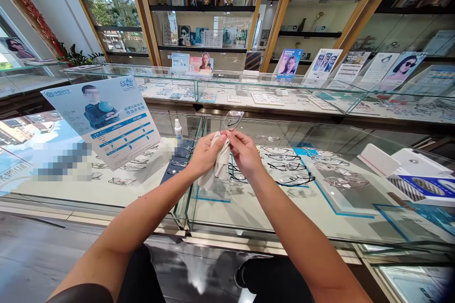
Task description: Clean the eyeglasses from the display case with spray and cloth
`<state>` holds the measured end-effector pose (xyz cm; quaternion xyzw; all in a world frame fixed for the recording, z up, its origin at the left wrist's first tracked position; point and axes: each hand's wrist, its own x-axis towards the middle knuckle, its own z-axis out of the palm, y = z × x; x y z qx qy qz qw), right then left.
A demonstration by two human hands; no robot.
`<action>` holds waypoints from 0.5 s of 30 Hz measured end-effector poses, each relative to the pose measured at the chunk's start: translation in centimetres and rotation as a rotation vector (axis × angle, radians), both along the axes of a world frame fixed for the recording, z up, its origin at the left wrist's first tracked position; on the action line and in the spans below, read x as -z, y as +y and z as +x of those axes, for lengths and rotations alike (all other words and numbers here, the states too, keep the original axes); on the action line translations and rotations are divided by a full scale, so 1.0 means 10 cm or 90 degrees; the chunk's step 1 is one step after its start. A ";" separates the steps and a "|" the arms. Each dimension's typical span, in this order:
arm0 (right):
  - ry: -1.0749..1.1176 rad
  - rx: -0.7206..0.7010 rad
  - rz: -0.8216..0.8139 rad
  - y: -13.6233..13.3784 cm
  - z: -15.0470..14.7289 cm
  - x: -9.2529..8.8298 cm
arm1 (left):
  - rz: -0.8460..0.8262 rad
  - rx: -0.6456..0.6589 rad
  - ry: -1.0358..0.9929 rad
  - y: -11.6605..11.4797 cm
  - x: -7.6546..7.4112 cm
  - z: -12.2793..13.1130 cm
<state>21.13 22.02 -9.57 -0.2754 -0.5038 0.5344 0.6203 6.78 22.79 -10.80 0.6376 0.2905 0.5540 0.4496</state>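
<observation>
Above the glass counter, my two hands meet close together in the middle of the head view. My left hand (206, 152) is closed on a pale beige cloth (221, 166), which hangs down below the fingers. A pair of thin-rimmed eyeglasses (233, 120) sticks up above the fingertips, pinched by my right hand (245, 154). The cloth touches the fingers of both hands at the point where they meet. My fingers partly hide the eyeglasses. A small white spray bottle (178, 129) stands upright on the counter, left of and beyond my left hand.
Rows of spectacle frames (289, 174) lie in the glass showcase (277, 227) beneath my hands. At left a blue-and-white sign (124, 144) stands tilted. An open white box (423, 170) rests on the right. Another glass counter (227, 86) and shelves (202, 8) are behind.
</observation>
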 end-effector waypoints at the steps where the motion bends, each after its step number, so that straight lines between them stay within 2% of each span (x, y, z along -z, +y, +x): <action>1: -0.007 0.004 0.003 0.00 0.00 -0.01 | 0.005 0.002 0.005 0.00 -0.01 0.00; 5: -0.008 0.029 0.002 -0.01 0.04 -0.03 | 0.030 0.040 0.039 0.02 -0.07 -0.02; 9: -0.001 0.058 0.006 -0.01 0.10 -0.06 | 0.056 -0.006 0.050 0.07 -0.09 -0.05; 15: 0.006 0.063 0.041 0.01 0.16 -0.10 | 0.003 -0.049 0.002 0.18 -0.05 -0.14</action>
